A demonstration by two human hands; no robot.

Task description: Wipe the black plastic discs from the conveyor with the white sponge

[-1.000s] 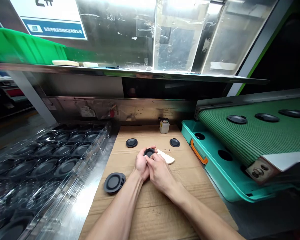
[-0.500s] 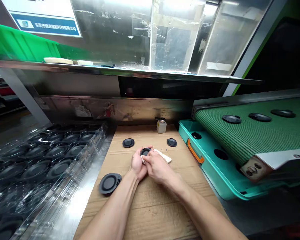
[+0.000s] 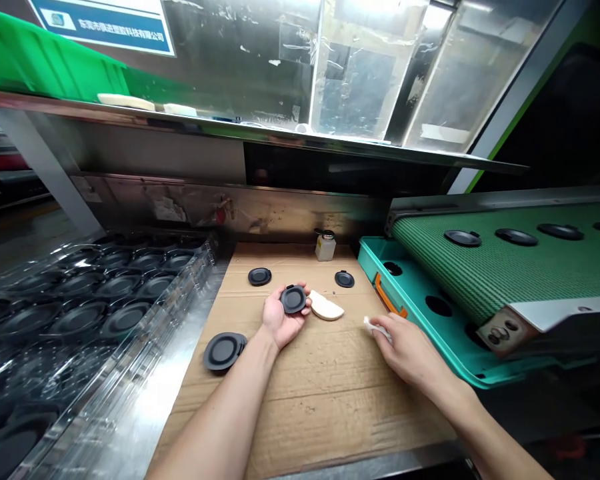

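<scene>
In the head view, the left hand (image 3: 279, 325), at the centre of the frame, cradles a black lid (image 3: 293, 300) – fingers curled round its edge, face up. The thumb's hold is partly hidden, so I cannot tell how firm it is; if loose, a tilt of the palm could let the lid slide onto the cardboard (image 3: 305, 413). Right of centre, the right hand (image 3: 405, 347) pinches a small white wad (image 3: 380, 329) between thumb and fingers, well apart from the lid. A slack pinch might drop it; grit on it could scratch a surface. The white pad (image 3: 326, 309) lies just beside the left fingertips – a careless sweep could shove it. Toward the upper middle, the bottle (image 3: 325, 247) stands upright, and a knock from a reaching arm might tip it.
</scene>
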